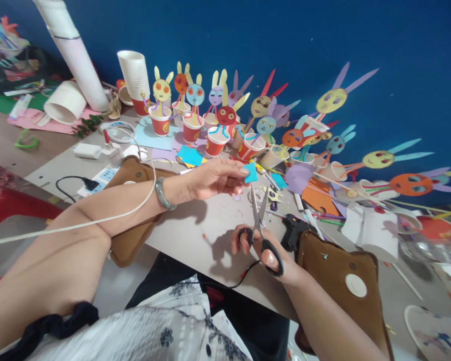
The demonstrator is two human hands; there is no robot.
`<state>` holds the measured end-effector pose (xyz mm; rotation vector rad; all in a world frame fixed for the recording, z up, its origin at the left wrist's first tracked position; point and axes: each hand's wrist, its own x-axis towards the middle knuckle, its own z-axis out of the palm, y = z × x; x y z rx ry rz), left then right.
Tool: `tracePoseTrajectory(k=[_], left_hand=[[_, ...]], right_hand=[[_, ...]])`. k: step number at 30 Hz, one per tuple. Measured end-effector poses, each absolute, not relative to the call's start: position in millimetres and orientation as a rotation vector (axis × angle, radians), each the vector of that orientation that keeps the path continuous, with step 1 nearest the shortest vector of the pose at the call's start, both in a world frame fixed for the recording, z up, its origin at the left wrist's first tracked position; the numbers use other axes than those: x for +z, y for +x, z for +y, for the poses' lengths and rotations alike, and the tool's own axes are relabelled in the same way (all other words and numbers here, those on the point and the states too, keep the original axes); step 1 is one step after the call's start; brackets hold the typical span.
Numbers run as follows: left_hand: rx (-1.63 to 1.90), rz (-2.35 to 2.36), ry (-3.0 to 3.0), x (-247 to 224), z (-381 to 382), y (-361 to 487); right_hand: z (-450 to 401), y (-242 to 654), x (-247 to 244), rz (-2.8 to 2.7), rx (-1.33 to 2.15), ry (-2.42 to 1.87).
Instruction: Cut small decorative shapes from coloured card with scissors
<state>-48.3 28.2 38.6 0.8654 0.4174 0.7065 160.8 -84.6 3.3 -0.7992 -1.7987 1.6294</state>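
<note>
My left hand (221, 178) pinches a small blue paper square (251, 173) between thumb and fingers, above the table's middle. Below and to the right, my right hand (265, 253) has its thumb and fingers through the black handles of the scissors (258, 215). The scissor blades are parted and point up toward the lower edge of the blue paper. Whether they touch it I cannot tell.
Paper cups with rabbit faces (225, 116) line the blue wall. Stacked cups (133, 75) stand at back left. A black glue gun (291, 232) lies right of my right hand, beside a brown cushion (338, 286). A white cable (108, 225) crosses my left arm.
</note>
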Motion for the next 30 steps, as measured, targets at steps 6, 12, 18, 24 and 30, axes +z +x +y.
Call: tracePoseTrajectory(k=[6,12,18,24,30], left_hand=[[0.739,0.345,0.923,34.4,27.8,-47.1],[0.727,0.370,0.914,36.7,27.7,-47.3],[0.683,0.330,0.953,36.1,26.6,-49.1],[0.649,0.337,0.931,36.5,26.0,-48.9],[0.647,0.316,0.871,37.0,26.5,-48.9]], right_hand=[[-85.2,160.4,2.3,-1.766,1.616,-0.797],[-84.6,161.4,0.0,-1.759,1.617,-0.783],[-84.4,162.3,-0.4,-1.762,1.625,-0.771],[-84.1,163.5,-1.7,-1.770,1.607,-0.781],[-83.9,163.9,-1.8,-1.776,1.603,-0.767]])
